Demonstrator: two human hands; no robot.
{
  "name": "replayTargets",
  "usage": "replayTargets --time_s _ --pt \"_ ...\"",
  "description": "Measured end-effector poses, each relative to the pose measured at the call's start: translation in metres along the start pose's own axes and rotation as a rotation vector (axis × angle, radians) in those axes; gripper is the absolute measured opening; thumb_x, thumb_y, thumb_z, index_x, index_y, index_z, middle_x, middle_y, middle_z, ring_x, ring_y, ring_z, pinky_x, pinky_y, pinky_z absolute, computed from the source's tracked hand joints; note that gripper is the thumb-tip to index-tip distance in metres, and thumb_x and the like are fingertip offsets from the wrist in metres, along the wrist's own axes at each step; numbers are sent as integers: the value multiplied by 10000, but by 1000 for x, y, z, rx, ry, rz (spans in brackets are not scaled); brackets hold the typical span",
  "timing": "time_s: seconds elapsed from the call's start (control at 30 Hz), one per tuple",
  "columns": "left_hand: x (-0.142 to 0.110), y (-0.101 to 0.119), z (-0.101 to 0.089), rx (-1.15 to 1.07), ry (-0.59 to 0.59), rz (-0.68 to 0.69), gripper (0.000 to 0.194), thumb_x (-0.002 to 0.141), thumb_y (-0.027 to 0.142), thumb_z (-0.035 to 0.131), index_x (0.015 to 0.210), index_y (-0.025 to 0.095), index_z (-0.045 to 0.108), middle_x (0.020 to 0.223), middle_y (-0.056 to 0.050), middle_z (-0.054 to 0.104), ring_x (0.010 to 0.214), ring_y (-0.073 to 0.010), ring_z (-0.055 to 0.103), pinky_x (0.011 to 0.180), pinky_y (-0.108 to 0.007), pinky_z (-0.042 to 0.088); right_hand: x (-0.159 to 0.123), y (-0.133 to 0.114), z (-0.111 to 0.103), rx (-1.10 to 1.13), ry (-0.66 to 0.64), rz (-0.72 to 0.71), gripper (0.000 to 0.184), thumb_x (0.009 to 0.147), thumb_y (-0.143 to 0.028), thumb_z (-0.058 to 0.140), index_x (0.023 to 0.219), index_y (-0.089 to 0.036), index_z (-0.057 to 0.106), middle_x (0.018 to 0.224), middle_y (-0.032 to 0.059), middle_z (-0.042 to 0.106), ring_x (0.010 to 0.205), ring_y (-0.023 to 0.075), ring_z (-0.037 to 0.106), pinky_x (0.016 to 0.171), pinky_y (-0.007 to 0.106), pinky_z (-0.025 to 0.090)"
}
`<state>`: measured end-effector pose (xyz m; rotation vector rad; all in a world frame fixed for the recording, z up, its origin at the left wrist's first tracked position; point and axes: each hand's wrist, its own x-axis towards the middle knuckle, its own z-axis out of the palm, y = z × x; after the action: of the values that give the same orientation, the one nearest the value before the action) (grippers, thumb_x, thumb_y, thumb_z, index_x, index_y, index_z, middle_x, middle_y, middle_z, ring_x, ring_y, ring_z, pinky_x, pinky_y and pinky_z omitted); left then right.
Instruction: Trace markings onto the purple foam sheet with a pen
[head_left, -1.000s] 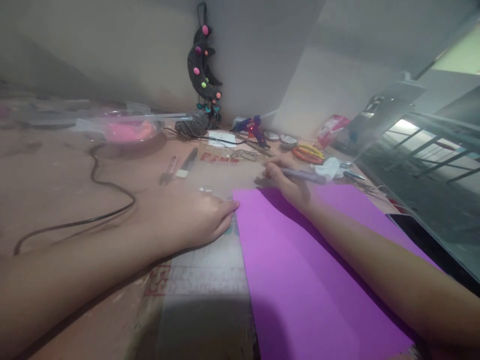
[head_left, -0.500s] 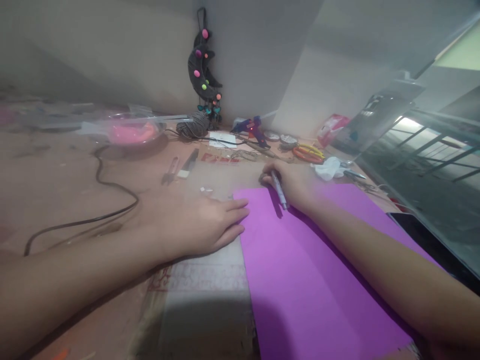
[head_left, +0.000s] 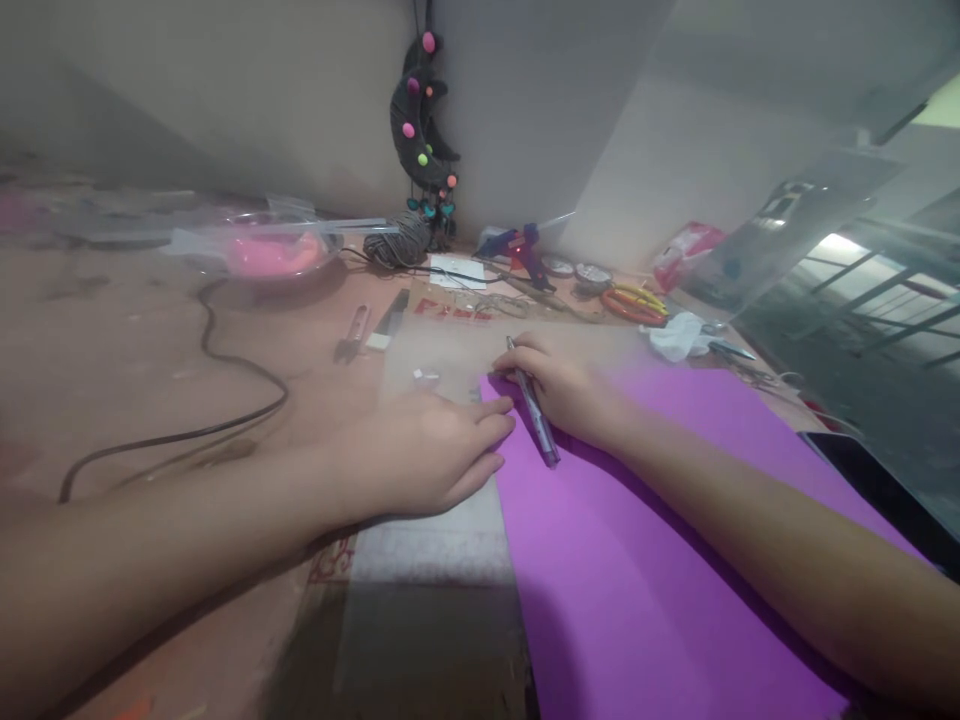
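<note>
A purple sheet of paper (head_left: 645, 560) lies over a translucent sheet (head_left: 427, 555) on the table. My left hand (head_left: 435, 450) rests flat with fingers stretched out, their tips on the paper's left edge near its upper corner. In my right hand (head_left: 559, 385) is a pen (head_left: 534, 415), gripped between fingers and thumb and slanting over the paper's upper left part. The fingers of this hand are close to that corner; whether the pen's point touches the paper I cannot tell. Small white bits (head_left: 425, 375) lie just beyond my left hand.
Behind the hands are a utility knife (head_left: 388, 322), a pink-handled tool (head_left: 354, 332), grey yarn (head_left: 397, 243), a glue gun (head_left: 521, 250) and orange-and-yellow-handled pliers (head_left: 636, 305). A black cord (head_left: 247, 365) curves at left. A phone-like dark slab (head_left: 877, 490) lies right. A moon ornament (head_left: 420, 125) hangs on the wall.
My right hand has moved left with the pen, toward the paper's upper left corner and my left fingers. My left hand stays on the paper's edge. The whole view has shifted slightly.
</note>
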<state>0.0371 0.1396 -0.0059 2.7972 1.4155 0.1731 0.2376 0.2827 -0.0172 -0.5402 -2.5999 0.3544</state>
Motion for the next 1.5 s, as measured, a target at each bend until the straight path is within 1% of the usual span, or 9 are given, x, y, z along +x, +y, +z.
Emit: replayTargets --time_s 0.1,0.23,0.37,0.47,0.67,0.93,1.17,1.37,1.5 --pt "-1 0 0 -18 28 0 360 1108 352 426 1326 166 645 1424 -146 716 875 -256 792 791 -437 603 2 -8 -11 -56 -62 -11 243 1006 -251 542 1012 -213 783 992 88 703 888 231 632 811 357 490" --pt "-1 -1 1 -6 53 2 353 1111 347 424 1324 183 653 1481 -135 687 943 -262 794 850 -445 595 -2 -10 -25 -111 -109 36 309 991 -194 485 956 -238 789 983 87 725 877 227 633 809 350 482" --pt "0 -1 1 27 21 4 364 1106 367 435 1348 185 638 1495 -127 679 950 -264 791 833 -437 589 -2 -3 -13 -66 -20 7 270 987 -251 516 979 -224 784 957 94 708 858 237 625 792 365 482" --pt "0 -1 1 28 10 -5 378 1105 365 424 1362 179 631 1506 -118 673 945 -267 791 811 -438 588 1 -5 -12 -35 -20 -5 246 982 -273 547 972 -229 789 952 89 708 857 237 625 790 363 480" --pt "-1 -2 2 12 17 -9 387 1109 365 419 1384 184 623 1520 -113 664 947 -290 800 816 -483 602 -1 -20 -39 -151 -96 76 256 928 -143 563 916 -229 804 949 96 757 856 237 641 784 348 463" --pt "-2 -2 3 16 -6 -32 381 1098 364 441 1395 196 611 1541 -117 647 955 -263 802 818 -434 608 -5 6 -6 -21 47 -2 233 969 -168 543 1009 -186 772 997 94 739 888 224 677 828 349 517" --pt "-2 -1 0 38 -8 -37 407 1104 388 412 1404 204 615 1535 -98 656 961 -265 802 825 -437 609 -11 7 -20 -35 -23 29 188 924 -163 604 987 -215 773 973 63 753 868 221 689 797 339 516" --pt "-3 -1 1 91 14 -41 431 1095 380 417 1427 202 627 1436 -104 725 823 -270 798 781 -456 608 -7 17 -2 87 122 121 173 942 -217 601 1030 -217 750 1018 87 751 954 255 708 896 410 547" --pt "-4 -2 4 82 35 -28 446 1104 387 394 1440 210 628 1496 -80 688 895 -288 809 825 -487 618 -4 26 -6 229 320 330 184 908 -309 695 1080 -246 680 1042 80 731 964 261 704 916 449 572"
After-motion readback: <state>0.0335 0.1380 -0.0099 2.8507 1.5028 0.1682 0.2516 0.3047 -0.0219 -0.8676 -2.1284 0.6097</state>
